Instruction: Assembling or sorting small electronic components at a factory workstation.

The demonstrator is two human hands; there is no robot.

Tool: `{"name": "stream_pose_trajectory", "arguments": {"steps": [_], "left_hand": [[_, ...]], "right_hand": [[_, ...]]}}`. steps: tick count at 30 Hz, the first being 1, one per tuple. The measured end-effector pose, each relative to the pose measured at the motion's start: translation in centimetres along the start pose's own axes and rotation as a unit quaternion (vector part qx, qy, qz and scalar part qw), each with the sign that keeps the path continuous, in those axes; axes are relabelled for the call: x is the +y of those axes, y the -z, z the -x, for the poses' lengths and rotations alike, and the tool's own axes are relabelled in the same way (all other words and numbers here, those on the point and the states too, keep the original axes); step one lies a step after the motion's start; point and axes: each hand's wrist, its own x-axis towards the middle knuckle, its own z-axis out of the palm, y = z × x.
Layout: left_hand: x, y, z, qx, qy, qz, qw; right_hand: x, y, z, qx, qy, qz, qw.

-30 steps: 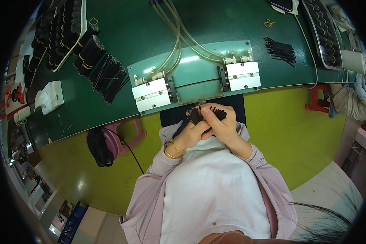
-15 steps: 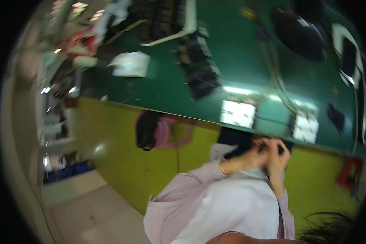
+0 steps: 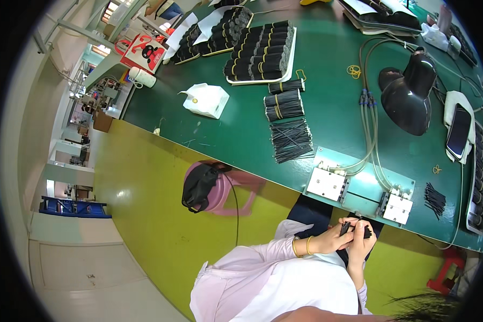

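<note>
Both my hands meet just off the table's front edge, close to the jig. My left hand (image 3: 330,240), with yellow bands at the wrist, is closed round a few short black rods (image 3: 345,228). Closed beside it, my right hand (image 3: 360,246) has a small bundle of black rods (image 3: 367,232) poking out of it. The fingertips of the two hands come together, and what lies between them is too small to make out. In front of them a green base plate carries a left white block (image 3: 327,183) and a right white block (image 3: 397,209), each fed by clear tubes.
Loose black rods (image 3: 291,140) and banded bundles (image 3: 283,105) lie beyond the left block, before a full tray (image 3: 292,61). More short rods (image 3: 434,201) lie right. A black lamp (image 3: 410,102), phone (image 3: 459,131) and white carton (image 3: 206,100) stand about. A pink stool (image 3: 218,196) is left below.
The view has shifted and steadied, so the table's things appear lower and sharper. My hands remain together near the table edge, with the black rods now showing clearly.
</note>
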Motion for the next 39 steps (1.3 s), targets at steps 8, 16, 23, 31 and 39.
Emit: {"name": "stream_pose_trajectory", "arguments": {"steps": [8, 16, 23, 31, 39], "left_hand": [[0.4, -0.4, -0.2, 0.078, -0.101, 0.025, 0.992], [0.6, 0.4, -0.8, 0.068, -0.027, 0.012, 0.997], [-0.4, -0.1, -0.3, 0.066, -0.030, -0.012, 0.997], [-0.5, 0.4, -0.4, 0.039, -0.025, 0.007, 0.999], [-0.2, 0.7, -0.5, 0.020, -0.012, 0.045, 0.999]], "right_hand": [[-0.4, -0.4, -0.3, 0.032, -0.019, -0.100, 0.994], [1.5, 0.6, -1.2, -0.028, -0.062, -0.077, 0.995], [1.0, 0.8, -0.8, -0.019, -0.060, -0.062, 0.996], [1.0, 0.6, -1.2, -0.012, -0.035, -0.033, 0.999], [0.0, 0.1, -1.4, 0.002, -0.083, -0.036, 0.996]]}}
